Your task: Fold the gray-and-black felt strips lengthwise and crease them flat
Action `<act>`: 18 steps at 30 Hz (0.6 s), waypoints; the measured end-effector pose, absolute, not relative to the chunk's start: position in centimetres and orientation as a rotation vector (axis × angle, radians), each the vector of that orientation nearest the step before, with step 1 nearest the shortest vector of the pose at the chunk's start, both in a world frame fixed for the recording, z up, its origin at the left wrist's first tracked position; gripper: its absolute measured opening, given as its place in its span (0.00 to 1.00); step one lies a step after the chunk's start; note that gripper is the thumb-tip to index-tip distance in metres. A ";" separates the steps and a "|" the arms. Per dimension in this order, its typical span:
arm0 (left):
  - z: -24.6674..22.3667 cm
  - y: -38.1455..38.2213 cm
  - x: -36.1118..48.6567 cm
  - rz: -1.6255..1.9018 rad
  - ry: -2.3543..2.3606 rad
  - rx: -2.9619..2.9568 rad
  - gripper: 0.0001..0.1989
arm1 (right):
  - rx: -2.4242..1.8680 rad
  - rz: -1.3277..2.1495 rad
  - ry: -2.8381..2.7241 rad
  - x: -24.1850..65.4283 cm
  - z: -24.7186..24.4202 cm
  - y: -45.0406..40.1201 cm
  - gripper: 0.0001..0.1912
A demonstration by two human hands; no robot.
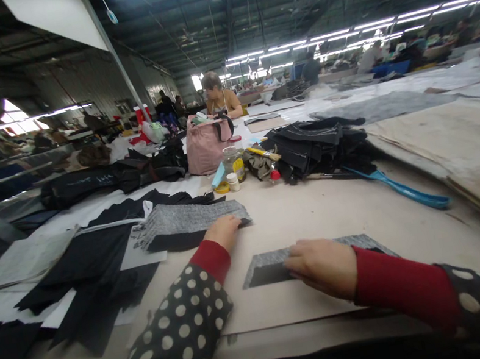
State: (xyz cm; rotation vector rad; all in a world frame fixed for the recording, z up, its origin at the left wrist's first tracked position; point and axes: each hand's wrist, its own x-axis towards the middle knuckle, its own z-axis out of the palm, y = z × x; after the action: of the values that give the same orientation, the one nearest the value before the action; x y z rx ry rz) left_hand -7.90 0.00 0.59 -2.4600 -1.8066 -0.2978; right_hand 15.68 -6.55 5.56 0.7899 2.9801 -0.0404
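My left hand (224,233) reaches to the right end of a pile of grey fabric pieces (195,217) with black edges, its fingers closed at the pile's corner. On the board in front of me lies a single grey and black fabric strip (265,268) with slanted ends. My right hand (323,267) is over the middle of this strip, fingers bent and together, fingertips at its black part. The hand covers the strip's centre, and the thumb's hold is hidden.
Black cut pieces (95,254) spread at the left. Behind are a glass jar (234,165), a brush (263,153), a pink bag (208,145) and a black fabric heap (308,146). A blue-handled tool (409,190) lies right, beside stacked boards (471,151). A person (220,96) sits opposite.
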 end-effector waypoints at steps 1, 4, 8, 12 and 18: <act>0.5 0.1 -8.2 -0.373 -1.821 -2.483 0.12 | 0.781 -0.053 3.000 14.9 6.1 -5.8 0.12; 0.3 0.3 -9.0 -0.524 -1.877 -2.530 0.12 | 0.720 -0.054 3.074 12.0 6.1 -3.0 0.13; 0.4 0.3 -9.1 -0.519 -1.853 -2.546 0.12 | 0.695 0.060 3.080 7.7 3.6 0.3 0.13; -0.1 0.3 -8.7 -0.606 -1.907 -2.458 0.11 | 0.912 0.139 3.020 5.4 1.8 1.3 0.15; 1.1 1.0 -11.4 -1.084 -2.181 -2.029 0.11 | 1.070 0.158 3.012 4.9 2.0 1.0 0.16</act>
State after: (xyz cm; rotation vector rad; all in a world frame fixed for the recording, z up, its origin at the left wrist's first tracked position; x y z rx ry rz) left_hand -11.36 1.04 1.12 -2.0287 -2.1813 -1.0839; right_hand 4.89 1.00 1.95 1.0702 3.0118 0.1580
